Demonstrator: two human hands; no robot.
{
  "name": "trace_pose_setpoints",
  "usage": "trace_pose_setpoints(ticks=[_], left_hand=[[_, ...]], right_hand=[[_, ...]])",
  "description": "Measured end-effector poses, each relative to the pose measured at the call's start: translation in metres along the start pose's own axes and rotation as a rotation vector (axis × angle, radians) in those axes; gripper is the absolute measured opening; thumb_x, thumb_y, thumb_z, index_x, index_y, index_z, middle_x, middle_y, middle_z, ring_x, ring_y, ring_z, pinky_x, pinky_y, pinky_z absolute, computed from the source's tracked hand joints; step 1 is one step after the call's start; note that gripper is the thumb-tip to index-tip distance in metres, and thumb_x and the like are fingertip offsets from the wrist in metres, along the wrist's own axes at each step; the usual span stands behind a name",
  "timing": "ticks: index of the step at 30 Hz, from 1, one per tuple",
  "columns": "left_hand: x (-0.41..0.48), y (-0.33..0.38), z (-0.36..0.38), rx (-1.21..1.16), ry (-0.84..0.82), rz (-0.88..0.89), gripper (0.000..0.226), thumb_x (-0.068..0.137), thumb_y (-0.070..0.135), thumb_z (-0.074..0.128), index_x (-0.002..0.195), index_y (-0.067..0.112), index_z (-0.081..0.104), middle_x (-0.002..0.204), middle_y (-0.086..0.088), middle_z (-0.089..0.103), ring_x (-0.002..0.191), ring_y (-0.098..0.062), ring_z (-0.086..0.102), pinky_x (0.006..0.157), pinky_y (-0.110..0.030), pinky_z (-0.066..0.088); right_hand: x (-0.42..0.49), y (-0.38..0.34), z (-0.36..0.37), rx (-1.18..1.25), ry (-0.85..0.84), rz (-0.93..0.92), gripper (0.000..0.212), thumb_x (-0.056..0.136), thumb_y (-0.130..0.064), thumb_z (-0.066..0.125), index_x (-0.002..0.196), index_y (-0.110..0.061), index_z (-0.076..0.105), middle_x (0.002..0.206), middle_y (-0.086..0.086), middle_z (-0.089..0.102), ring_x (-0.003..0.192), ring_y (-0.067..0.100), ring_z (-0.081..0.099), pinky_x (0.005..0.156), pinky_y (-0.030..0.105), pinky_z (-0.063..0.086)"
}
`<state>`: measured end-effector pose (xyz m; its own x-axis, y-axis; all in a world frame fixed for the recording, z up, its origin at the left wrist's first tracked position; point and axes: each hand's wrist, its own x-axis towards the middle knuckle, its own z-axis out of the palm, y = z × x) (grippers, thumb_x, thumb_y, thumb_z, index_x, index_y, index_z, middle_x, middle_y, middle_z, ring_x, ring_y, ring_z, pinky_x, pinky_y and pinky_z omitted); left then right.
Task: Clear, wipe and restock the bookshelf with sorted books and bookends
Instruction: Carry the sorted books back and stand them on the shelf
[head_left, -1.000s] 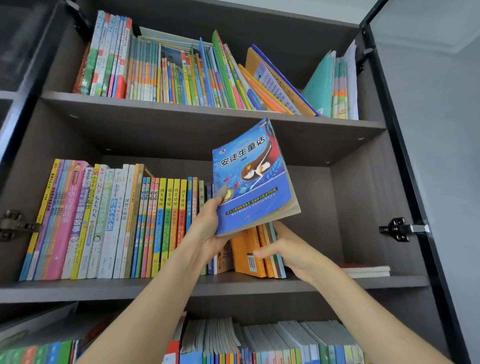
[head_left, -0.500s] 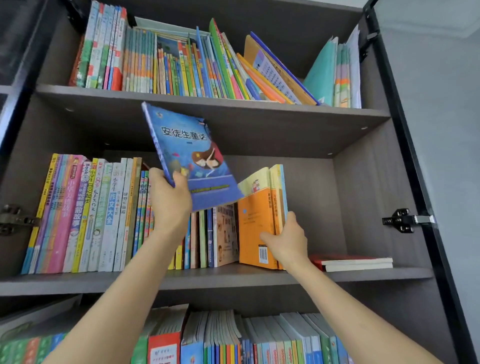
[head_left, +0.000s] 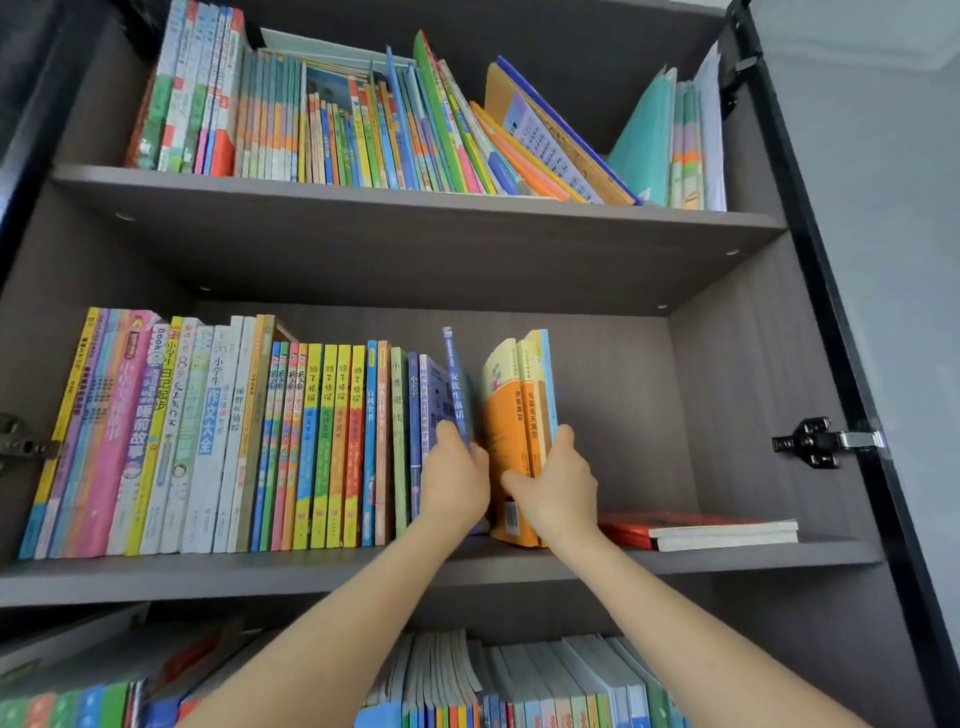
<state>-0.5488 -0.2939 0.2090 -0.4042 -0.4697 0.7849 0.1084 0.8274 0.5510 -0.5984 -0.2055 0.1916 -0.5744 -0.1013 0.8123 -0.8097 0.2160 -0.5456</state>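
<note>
The task appears to be in the restocking stage at the middle shelf (head_left: 260, 577) of the bookshelf (head_left: 753, 364). A row of upright books (head_left: 234, 441) fills this shelf from the left wall to about the centre. The blue book (head_left: 457, 384) stands upright at the right end of that row, partly inserted, with its spine facing outward. The left hand (head_left: 454, 483) grips it low on the spine, fingers curled round it. The right hand (head_left: 558, 493) clamps the orange books (head_left: 511, 431) just beside it, thumb on the near face and fingers round the far side, and holds them upright with a narrow gap beside the blue book. Remaining work, as judged from this layout: seat the blue book fully, close the gap, and stand or sort the flat books (head_left: 696, 530) lying at the right of the shelf. No bookend or cloth is in view, so it cannot be confirmed whether wiping is complete. On the upper shelf, the leaning books (head_left: 545, 140) tilt left and probably need straightening. The lower-shelf books (head_left: 519, 686) are only partly visible. Legible text: the blue book's spine reads 安徒生童话; the orange spines appear to read 伊索寓言 and 克雷洛夫寓言. Within the row, 小王子, 作文大全, 小学生, 睡前故事 and "BOOK" are readable. Other spines are too small to read.
</note>
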Motion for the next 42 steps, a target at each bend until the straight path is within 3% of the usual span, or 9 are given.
trace_pose_setpoints(ticks=[4, 9, 13, 16, 19, 28, 34, 39, 42], left_hand=[[0.013, -0.013, -0.024, 0.152, -0.385, -0.044, 0.02, 0.096, 0.024, 0.053, 0.107, 0.009, 0.045, 0.096, -0.006, 0.055, 0.09, -0.02, 0.058, 0.076, -0.029, 0.049], [0.025, -0.024, -0.054, 0.067, -0.622, -0.109, 0.016, 0.091, 0.017, 0.064, 0.102, 0.011, 0.055, 0.086, -0.007, 0.069, 0.067, -0.013, 0.07, 0.062, -0.022, 0.058], [0.032, -0.028, -0.038, 0.25, -0.54, -0.076, 0.018, 0.091, 0.02, 0.064, 0.096, 0.004, 0.059, 0.085, -0.01, 0.073, 0.078, -0.018, 0.071, 0.075, -0.027, 0.058], [0.031, -0.027, -0.023, 0.38, -0.44, -0.098, 0.021, 0.092, 0.017, 0.061, 0.077, 0.007, 0.052, 0.07, -0.004, 0.064, 0.083, -0.022, 0.07, 0.061, -0.02, 0.053], [0.036, -0.026, -0.015, 0.378, -0.311, -0.094, 0.01, 0.089, 0.005, 0.058, 0.094, -0.002, 0.061, 0.092, -0.014, 0.067, 0.096, -0.029, 0.068, 0.075, -0.03, 0.057], [0.034, -0.039, -0.02, 0.499, -0.082, 0.064, 0.02, 0.091, 0.009, 0.057, 0.076, 0.014, 0.043, 0.068, 0.001, 0.044, 0.067, -0.016, 0.05, 0.046, -0.019, 0.033], [0.036, -0.036, -0.02, 0.438, 0.023, 0.136, 0.015, 0.089, 0.003, 0.051, 0.081, 0.011, 0.041, 0.073, 0.0, 0.044, 0.072, -0.016, 0.047, 0.051, -0.022, 0.035], [0.041, -0.039, -0.014, 0.44, -0.041, 0.183, 0.015, 0.096, 0.024, 0.052, 0.099, 0.009, 0.052, 0.083, -0.001, 0.051, 0.074, -0.016, 0.051, 0.061, -0.024, 0.039], [0.044, -0.041, -0.011, 0.422, -0.109, 0.139, 0.019, 0.097, 0.029, 0.052, 0.099, 0.01, 0.056, 0.083, -0.002, 0.053, 0.074, -0.016, 0.053, 0.062, -0.025, 0.043]], right_hand=[[0.008, -0.005, 0.009, -0.015, -0.135, 0.006, 0.045, 0.088, -0.024, 0.065, 0.116, -0.014, 0.032, 0.127, 0.008, 0.052, 0.108, 0.025, 0.057, 0.077, 0.031, 0.049], [0.009, -0.006, 0.006, 0.055, -0.612, 0.106, 0.077, 0.085, -0.011, 0.066, 0.139, -0.023, 0.013, 0.133, 0.004, 0.043, 0.114, 0.02, 0.049, 0.084, 0.03, 0.051], [0.02, -0.004, 0.012, 0.097, -0.655, 0.149, 0.084, 0.085, -0.007, 0.067, 0.143, -0.021, 0.008, 0.133, 0.006, 0.044, 0.117, 0.022, 0.049, 0.086, 0.032, 0.05], [0.027, -0.002, 0.036, 0.073, -0.587, 0.202, 0.083, 0.085, -0.004, 0.064, 0.145, -0.016, 0.007, 0.137, 0.012, 0.043, 0.117, 0.024, 0.049, 0.084, 0.032, 0.051], [0.037, 0.0, 0.057, 0.051, -0.578, 0.214, 0.081, 0.086, -0.002, 0.061, 0.143, -0.013, 0.006, 0.135, 0.013, 0.042, 0.119, 0.025, 0.047, 0.093, 0.034, 0.048], [0.051, 0.021, 0.047, 0.197, -0.831, 0.156, 0.118, 0.073, -0.012, 0.081, 0.15, -0.03, -0.005, 0.142, 0.001, 0.04, 0.129, 0.02, 0.041, 0.109, 0.042, 0.038], [0.049, 0.019, 0.065, 0.028, -0.631, 0.056, 0.102, 0.08, -0.022, 0.077, 0.15, -0.02, 0.003, 0.144, 0.006, 0.042, 0.128, 0.021, 0.045, 0.105, 0.037, 0.043], [0.061, 0.022, 0.07, 0.133, -0.816, 0.174, 0.133, 0.066, -0.022, 0.084, 0.148, -0.035, -0.019, 0.146, 0.001, 0.039, 0.134, 0.022, 0.038, 0.113, 0.05, 0.031], [0.066, 0.025, 0.057, 0.331, -0.969, 0.235, 0.114, 0.079, -0.006, 0.073, 0.147, -0.047, -0.008, 0.141, -0.002, 0.041, 0.134, 0.024, 0.037, 0.115, 0.054, 0.022]])
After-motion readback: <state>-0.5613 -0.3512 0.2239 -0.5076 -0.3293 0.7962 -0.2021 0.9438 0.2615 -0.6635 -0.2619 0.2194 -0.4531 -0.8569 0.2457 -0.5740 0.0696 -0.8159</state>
